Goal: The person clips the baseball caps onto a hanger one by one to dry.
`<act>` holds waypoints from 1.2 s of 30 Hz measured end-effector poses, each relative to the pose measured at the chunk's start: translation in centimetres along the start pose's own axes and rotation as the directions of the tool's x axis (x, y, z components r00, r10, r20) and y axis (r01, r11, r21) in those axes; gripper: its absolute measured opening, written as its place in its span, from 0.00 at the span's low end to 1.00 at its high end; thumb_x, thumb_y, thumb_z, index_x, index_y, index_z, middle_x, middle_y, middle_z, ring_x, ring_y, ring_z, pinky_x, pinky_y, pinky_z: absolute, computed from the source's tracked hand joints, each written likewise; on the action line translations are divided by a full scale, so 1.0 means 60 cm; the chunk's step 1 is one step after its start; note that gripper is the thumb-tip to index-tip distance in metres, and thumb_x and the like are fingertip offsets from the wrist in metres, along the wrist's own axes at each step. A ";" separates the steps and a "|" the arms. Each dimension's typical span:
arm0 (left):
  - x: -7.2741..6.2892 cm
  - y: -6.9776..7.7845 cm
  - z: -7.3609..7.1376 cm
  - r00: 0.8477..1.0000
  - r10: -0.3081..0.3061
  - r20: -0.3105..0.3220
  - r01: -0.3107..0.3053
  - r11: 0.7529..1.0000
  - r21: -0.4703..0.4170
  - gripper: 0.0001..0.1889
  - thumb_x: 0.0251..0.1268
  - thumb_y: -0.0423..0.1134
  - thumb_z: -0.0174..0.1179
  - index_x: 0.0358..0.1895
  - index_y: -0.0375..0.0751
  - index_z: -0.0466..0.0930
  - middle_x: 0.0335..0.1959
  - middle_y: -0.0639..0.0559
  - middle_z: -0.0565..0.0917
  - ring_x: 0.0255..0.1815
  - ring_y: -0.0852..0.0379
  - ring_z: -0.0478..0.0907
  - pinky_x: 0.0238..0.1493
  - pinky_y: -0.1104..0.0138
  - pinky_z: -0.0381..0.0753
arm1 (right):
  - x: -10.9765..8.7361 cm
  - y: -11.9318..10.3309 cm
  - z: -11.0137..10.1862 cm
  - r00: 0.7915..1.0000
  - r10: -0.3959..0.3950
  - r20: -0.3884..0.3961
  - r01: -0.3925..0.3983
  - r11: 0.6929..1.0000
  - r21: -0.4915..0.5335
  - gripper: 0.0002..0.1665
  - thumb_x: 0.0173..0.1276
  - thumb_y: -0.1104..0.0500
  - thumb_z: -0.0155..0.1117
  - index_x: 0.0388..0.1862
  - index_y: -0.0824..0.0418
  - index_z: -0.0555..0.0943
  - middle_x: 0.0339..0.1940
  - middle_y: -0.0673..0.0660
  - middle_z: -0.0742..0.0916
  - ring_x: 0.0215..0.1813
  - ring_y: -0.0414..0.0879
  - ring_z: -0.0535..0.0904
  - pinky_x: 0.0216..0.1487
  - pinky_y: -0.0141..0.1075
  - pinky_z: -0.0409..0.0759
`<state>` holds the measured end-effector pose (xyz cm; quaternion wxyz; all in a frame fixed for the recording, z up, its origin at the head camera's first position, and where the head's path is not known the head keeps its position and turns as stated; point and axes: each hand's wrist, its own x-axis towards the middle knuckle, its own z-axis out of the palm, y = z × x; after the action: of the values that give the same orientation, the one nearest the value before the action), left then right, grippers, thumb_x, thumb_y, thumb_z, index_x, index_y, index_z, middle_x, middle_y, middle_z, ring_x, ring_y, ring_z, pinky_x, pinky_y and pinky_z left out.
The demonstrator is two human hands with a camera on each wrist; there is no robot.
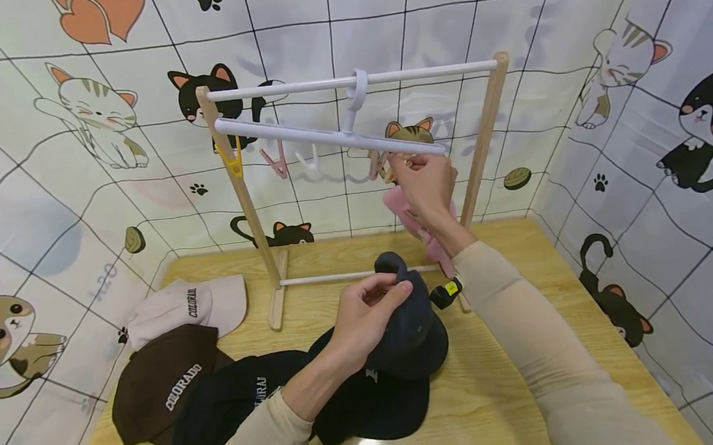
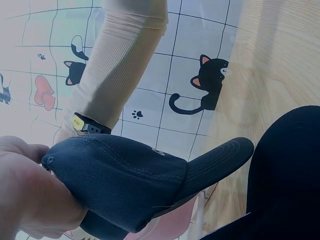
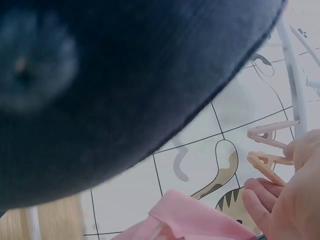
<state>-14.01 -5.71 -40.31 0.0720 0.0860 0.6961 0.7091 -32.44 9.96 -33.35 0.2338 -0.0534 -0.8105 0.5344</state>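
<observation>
My left hand grips a dark navy cap at its back edge, the brim pointing down toward me. In the left wrist view the cap shows its stitched brim. Up at the lower, right end of a tilted white hanger, my right hand pinches a peach clothespin. A pale pink clothespin hangs beside it. Just below that hand hangs a pink cap, partly hidden by the wrist. The navy cap's dark fabric fills much of the right wrist view.
A wooden rack with a white top rod carries the hanger. Yellow, pink and white clothespins hang from its left half. White-pink, brown and black caps lie at left; another black cap lies in front.
</observation>
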 end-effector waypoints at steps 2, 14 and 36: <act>0.000 0.000 0.001 1.000 0.007 -0.006 -0.007 1.000 0.006 0.15 0.83 0.44 0.70 0.63 0.40 0.91 0.59 0.42 0.90 0.53 0.58 0.84 0.60 0.67 0.86 | 0.002 0.002 0.000 1.000 0.010 -0.007 -0.010 1.000 -0.007 0.28 0.73 0.33 0.76 0.27 0.53 0.92 0.18 0.42 0.87 0.25 0.40 0.77 0.27 0.35 0.68; 0.008 0.005 0.001 0.998 0.055 -0.037 -0.054 0.998 0.034 0.14 0.83 0.43 0.69 0.62 0.40 0.92 0.59 0.41 0.90 0.52 0.59 0.85 0.56 0.71 0.86 | 0.000 0.006 -0.018 0.991 0.117 0.068 -0.124 0.986 0.109 0.37 0.69 0.23 0.75 0.35 0.56 0.97 0.30 0.55 0.97 0.35 0.49 0.95 0.25 0.32 0.75; 0.040 0.010 -0.003 0.981 0.186 -0.046 -0.178 0.973 0.148 0.14 0.86 0.39 0.66 0.64 0.38 0.90 0.57 0.38 0.91 0.50 0.60 0.86 0.52 0.71 0.85 | -0.001 0.011 -0.045 0.992 0.047 0.114 -0.052 0.998 0.041 0.37 0.72 0.24 0.72 0.38 0.56 0.98 0.34 0.62 0.97 0.33 0.46 0.96 0.29 0.30 0.81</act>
<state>-16.39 -5.36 -39.66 -0.0204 0.1332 0.7363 0.6631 -31.33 12.49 -33.07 0.1753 -0.0381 -0.8088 0.5600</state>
